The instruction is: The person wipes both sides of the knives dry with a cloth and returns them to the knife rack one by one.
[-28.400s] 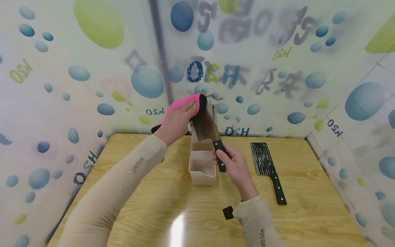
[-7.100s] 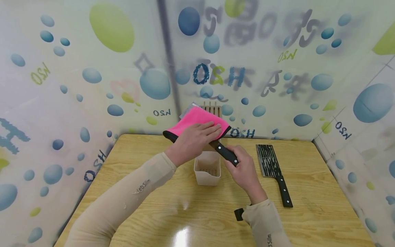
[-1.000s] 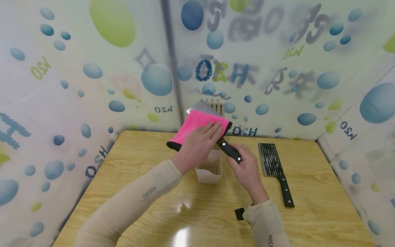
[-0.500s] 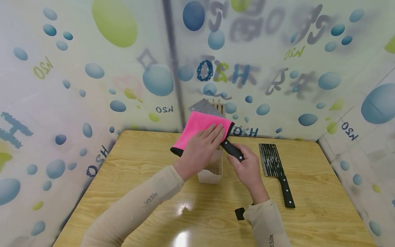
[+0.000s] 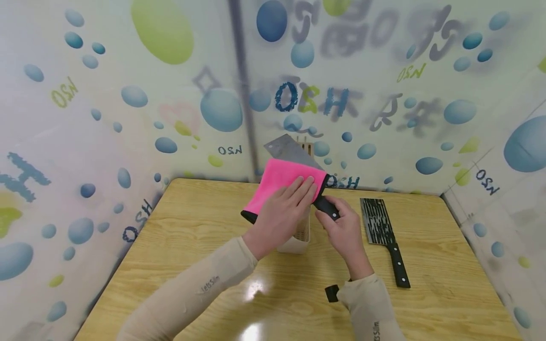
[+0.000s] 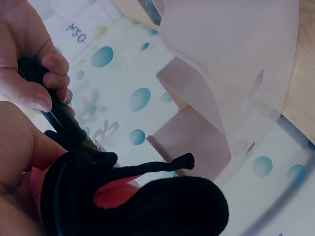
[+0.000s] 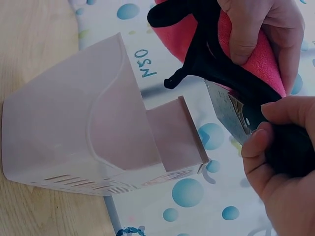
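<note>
My right hand (image 5: 344, 232) grips the black handle of a cleaver (image 5: 291, 150), its blade slanting up and left over the table. A pink cloth (image 5: 277, 180) with black edging is wrapped over the lower blade. Straight fingers of my left hand (image 5: 277, 218) lie on top of the cloth; in the right wrist view the thumb (image 7: 243, 44) presses from the other side, so the cloth is pinched around the blade. Below and behind them stands a pale plastic utensil holder (image 5: 293, 246), partly hidden by my left hand.
A second cleaver (image 5: 377, 225) with a black-streaked blade lies on the wooden table (image 5: 439, 255) at the right, handle toward me. Slotted utensil tops (image 5: 308, 148) show behind the raised blade. A bubble-patterned wall covering (image 5: 222, 111) closes off the back and sides.
Over the last second the cloth and left hand slide along the blade toward the handle, baring more of its far end. Much earlier, the blade was steeper, with the cloth folded over its far end.
</note>
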Action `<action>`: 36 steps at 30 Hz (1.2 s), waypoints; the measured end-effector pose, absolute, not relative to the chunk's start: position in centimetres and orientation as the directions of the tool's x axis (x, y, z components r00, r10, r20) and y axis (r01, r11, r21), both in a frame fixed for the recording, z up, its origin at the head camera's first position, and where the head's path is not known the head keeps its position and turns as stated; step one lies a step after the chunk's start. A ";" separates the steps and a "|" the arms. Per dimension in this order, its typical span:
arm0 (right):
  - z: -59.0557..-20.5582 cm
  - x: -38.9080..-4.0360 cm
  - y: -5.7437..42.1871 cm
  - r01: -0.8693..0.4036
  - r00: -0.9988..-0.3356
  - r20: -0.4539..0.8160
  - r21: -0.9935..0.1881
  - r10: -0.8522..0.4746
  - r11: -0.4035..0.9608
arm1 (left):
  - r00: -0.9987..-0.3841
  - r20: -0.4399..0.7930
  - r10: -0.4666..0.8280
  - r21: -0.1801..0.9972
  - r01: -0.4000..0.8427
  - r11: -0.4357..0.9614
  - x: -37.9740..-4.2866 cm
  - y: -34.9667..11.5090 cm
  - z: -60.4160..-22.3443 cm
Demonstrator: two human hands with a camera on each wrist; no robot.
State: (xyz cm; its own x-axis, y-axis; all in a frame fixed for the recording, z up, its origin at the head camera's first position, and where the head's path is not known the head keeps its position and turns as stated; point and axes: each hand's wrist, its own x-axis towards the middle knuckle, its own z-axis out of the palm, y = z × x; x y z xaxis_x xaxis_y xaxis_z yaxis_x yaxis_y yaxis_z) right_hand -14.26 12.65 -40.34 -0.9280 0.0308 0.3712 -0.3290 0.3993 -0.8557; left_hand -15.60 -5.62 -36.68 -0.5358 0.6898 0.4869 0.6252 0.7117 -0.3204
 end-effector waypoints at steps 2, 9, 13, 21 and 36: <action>-40.3 -14.3 12.6 -0.323 -0.930 0.365 -0.862 0.036 0.390 | -0.534 0.494 0.686 -0.308 0.630 0.712 -15.4 -5.5 -36.7; -39.9 -14.5 12.6 -0.227 -0.965 0.255 -0.931 0.063 0.287 | -0.520 0.512 0.683 -0.280 0.651 0.706 -14.7 -5.2 -36.7; -39.6 -14.5 12.7 -0.142 -0.987 0.153 -0.975 0.054 0.171 | -0.511 0.523 0.682 -0.274 0.657 0.703 -14.5 -5.1 -36.8; -39.3 -14.5 13.2 -0.067 -0.997 0.070 -0.990 -0.023 -0.125 | -0.513 0.518 0.685 -0.293 0.646 0.705 -14.4 -5.0 -36.7; -39.2 -14.3 13.9 -0.055 -0.993 0.076 -0.973 -0.086 -0.226 | -0.499 0.524 0.691 -0.379 0.589 0.713 -16.1 -5.4 -36.2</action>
State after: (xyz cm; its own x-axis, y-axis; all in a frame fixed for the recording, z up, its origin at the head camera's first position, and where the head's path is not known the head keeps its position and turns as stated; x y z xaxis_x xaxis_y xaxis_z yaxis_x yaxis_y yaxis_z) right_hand -14.25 13.88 -39.19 -0.9933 -0.0865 0.0760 -0.0548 -0.2259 -0.9726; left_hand -16.14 -5.41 -36.23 -0.4989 0.6906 0.5237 0.5893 0.7133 -0.3793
